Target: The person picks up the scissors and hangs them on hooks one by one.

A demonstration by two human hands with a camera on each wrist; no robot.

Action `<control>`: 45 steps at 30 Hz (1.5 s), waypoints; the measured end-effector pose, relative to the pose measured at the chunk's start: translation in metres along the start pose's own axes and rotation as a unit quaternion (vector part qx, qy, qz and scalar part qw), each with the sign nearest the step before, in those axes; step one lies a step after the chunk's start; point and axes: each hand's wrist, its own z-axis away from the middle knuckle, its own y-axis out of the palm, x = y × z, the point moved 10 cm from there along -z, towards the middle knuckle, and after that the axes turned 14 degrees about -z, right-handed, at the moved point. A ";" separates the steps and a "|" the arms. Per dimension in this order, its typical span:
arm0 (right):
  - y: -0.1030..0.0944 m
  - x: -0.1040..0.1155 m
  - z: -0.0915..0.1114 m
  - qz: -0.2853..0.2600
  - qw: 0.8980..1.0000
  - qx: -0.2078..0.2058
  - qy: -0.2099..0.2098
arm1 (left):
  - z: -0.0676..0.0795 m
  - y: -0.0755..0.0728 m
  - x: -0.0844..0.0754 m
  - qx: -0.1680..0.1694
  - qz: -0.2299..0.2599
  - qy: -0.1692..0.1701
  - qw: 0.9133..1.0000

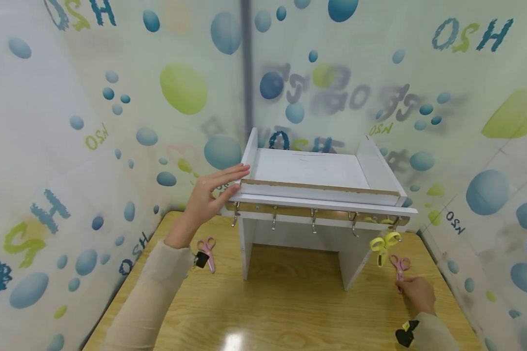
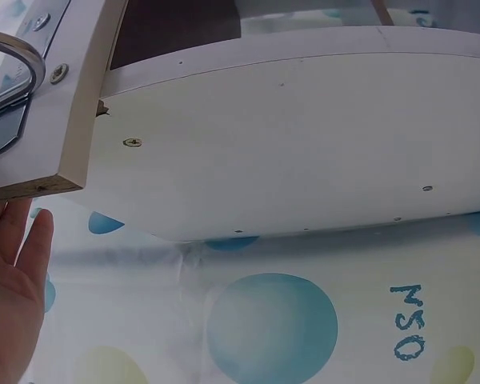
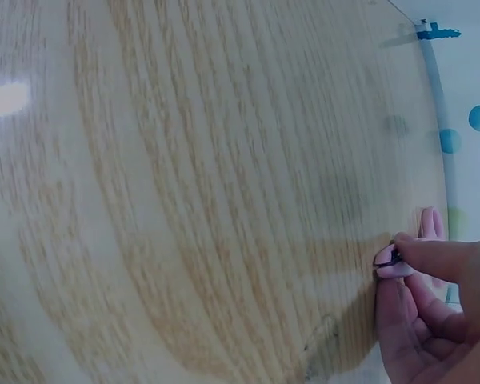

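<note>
Left hand [image 1: 204, 197], its fingers extended and relaxed, touches the left end of the white shelf unit [image 1: 309, 170] without grasping it. Below this hand, a first pair of pink scissors [image 1: 208, 252] lies on the wood-grain surface [image 1: 290, 312], handles toward the back. The shelf unit stands upright at centre; along its front rail runs a row of metal hooks [image 1: 314, 224]. Near the rail's right end, yellow scissors [image 1: 384, 246] hang, handles uppermost. Just beyond them, right of the unit, is a second pair of pink scissors [image 1: 400, 270], its blade end pinched between the fingers of the right hand [image 1: 419, 293], handles pointing away from the person.
</note>
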 end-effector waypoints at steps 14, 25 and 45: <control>-0.007 -0.003 0.006 -0.029 0.999 -0.011 0.017 | 0.001 0.000 0.002 0.000 0.005 -0.005 1.000; -0.008 -0.017 0.008 -0.085 0.994 -0.017 0.067 | 0.001 0.001 0.002 0.004 0.004 -0.010 1.000; -0.041 0.009 0.014 -0.217 0.973 -0.061 0.048 | 0.002 0.002 0.006 0.005 0.005 -0.012 1.000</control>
